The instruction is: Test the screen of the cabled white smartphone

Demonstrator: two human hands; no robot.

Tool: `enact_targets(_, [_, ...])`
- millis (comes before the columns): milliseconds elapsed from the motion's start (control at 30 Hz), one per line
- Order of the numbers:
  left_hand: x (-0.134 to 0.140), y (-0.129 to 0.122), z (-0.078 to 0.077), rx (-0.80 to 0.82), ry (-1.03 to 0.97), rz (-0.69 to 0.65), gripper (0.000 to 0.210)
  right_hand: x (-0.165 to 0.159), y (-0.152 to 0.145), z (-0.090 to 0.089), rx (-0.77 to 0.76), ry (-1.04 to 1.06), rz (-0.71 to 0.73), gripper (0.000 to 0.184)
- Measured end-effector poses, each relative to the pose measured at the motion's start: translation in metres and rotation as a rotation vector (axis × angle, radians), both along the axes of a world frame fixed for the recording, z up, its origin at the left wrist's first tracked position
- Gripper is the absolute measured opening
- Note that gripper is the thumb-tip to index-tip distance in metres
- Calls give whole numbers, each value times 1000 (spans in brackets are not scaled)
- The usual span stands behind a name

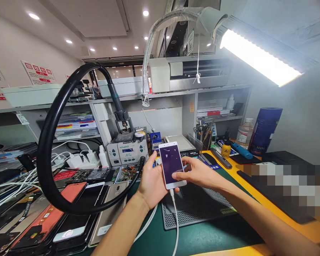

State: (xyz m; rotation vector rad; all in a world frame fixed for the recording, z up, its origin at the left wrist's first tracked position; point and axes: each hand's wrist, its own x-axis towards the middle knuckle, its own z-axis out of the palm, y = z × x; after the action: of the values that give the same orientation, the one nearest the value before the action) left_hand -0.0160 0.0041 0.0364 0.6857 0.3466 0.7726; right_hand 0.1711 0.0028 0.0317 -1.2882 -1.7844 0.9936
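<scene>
A white smartphone (172,161) with a dark, faintly purple screen is held upright in the middle of the head view. My left hand (152,179) cradles it from the left and below, its fingers wrapped behind the phone. From the right, my right hand (193,171) grips the phone's edge, with the thumb lying on the lower part of the screen. A white charging cable (176,217) is plugged into the bottom of the phone and hangs down toward the bench. Below the hands lies a grey perforated mat (200,208) on a green work mat (149,236).
On the left, several phones and phone parts lie beside a thick black hose (42,142) that loops up from a hot-air station (126,153). A lamp (261,53) shines from above right. Bottles, a blue roll (265,131) and a black bar (272,195) are at right.
</scene>
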Motion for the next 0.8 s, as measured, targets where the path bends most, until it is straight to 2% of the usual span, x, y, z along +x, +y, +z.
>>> enact_targets(233, [2,-1,-2,41,0,-48,75,-5,-1,7,76,113,-180,43])
enact_targets(400, [2,-1,-3,49,-1,-48,76,-6,-3,10,49,132,-185,43])
enact_targets(800, [2,-1,-2,25,-1,-46,76,-5,-1,4,46,78,-187,45])
